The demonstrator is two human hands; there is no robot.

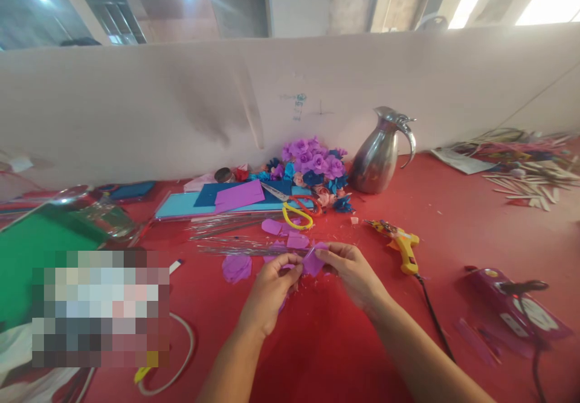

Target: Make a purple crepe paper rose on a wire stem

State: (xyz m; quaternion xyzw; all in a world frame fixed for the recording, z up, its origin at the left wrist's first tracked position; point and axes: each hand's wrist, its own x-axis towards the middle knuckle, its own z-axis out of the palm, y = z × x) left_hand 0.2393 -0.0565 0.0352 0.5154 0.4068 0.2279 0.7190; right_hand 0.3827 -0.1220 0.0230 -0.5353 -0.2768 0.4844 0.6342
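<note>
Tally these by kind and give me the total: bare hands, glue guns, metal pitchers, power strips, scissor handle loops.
Bare hands (left hand, right hand): 2
Yellow glue gun: 1
Metal pitcher: 1
Purple power strip: 1
Scissor handle loops, one yellow loop and one red: 2
Total: 7

Shiny metal pitcher (374, 160), matt purple paper sheet (240, 196), glossy yellow plastic glue gun (406, 247).
</note>
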